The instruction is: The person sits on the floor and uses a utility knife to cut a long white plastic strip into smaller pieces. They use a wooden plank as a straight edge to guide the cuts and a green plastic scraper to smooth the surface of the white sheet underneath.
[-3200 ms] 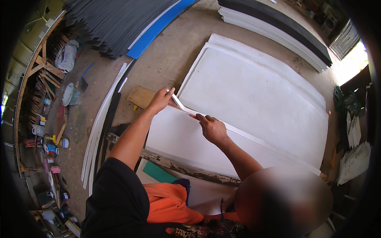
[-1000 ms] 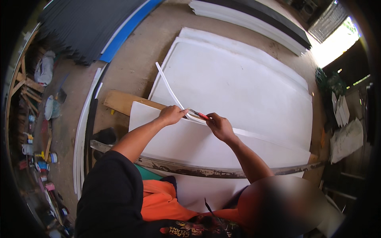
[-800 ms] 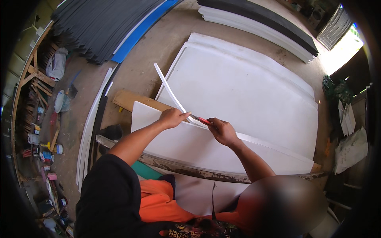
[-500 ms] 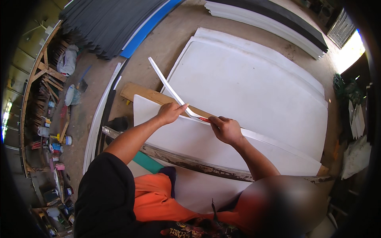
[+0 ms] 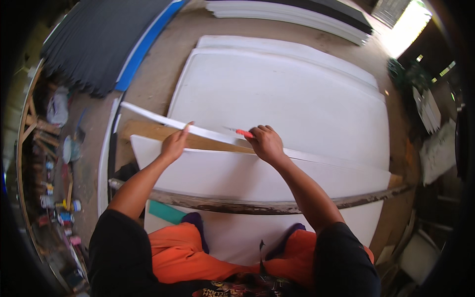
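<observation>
A long, thin white strip [image 5: 157, 118] runs slantwise from the far left toward the middle. My left hand [image 5: 174, 144] grips it between thumb and fingers. Closed round a red-handled utility knife [image 5: 244, 133], my right hand [image 5: 267, 144] is just right of the middle, the thin blade pointing left over the strip. Beneath both hands lies a white sheet [image 5: 198, 171], its far edge along a wooden board [image 5: 148, 129]. Across the near part of the sheet rests a worn, paint-flecked bar [image 5: 237, 205].
Large stacked white sheets [image 5: 287, 94] lie beyond the board. Dark grey sheets [image 5: 94, 44] with a blue one are piled far left. Another white and black stack [image 5: 297, 17] stands at the back. Pots and tools [image 5: 71, 204] line the left side. My feet are on white sheeting, near a green piece [image 5: 166, 213].
My left hand has swung the strip's free end down and left, so it lies flatter. The knife blade has come away from the sheet's edge. The view has shifted right.
</observation>
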A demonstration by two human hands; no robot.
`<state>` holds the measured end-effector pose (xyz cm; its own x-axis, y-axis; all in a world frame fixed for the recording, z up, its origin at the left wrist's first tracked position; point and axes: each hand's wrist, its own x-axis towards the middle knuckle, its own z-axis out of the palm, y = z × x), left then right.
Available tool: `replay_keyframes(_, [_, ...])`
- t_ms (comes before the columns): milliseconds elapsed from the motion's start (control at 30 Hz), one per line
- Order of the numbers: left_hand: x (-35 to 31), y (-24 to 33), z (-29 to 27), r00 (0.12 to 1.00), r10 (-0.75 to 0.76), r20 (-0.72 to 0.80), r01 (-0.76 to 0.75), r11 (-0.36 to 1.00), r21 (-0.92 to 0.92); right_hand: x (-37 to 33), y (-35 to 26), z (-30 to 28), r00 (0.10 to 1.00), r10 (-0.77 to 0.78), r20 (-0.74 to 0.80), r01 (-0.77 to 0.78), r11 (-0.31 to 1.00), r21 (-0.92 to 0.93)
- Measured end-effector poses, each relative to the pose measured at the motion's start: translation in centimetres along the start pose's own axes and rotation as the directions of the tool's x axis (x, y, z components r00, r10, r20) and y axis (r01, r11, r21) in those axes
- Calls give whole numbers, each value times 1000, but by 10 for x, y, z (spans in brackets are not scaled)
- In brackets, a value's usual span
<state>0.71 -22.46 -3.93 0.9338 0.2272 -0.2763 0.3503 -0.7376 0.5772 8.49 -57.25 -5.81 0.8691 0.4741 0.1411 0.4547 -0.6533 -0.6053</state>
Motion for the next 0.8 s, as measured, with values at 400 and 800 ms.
replay_keyframes(400, [16,32,41,946,17,323,-130,935,332,3,80,-31,858,313,408,-510,619,597])
replay_keyframes(800, [-19,199,294,759,463,458,-483,872,-80,34,80,-27,809,507,298,-586,657,474])
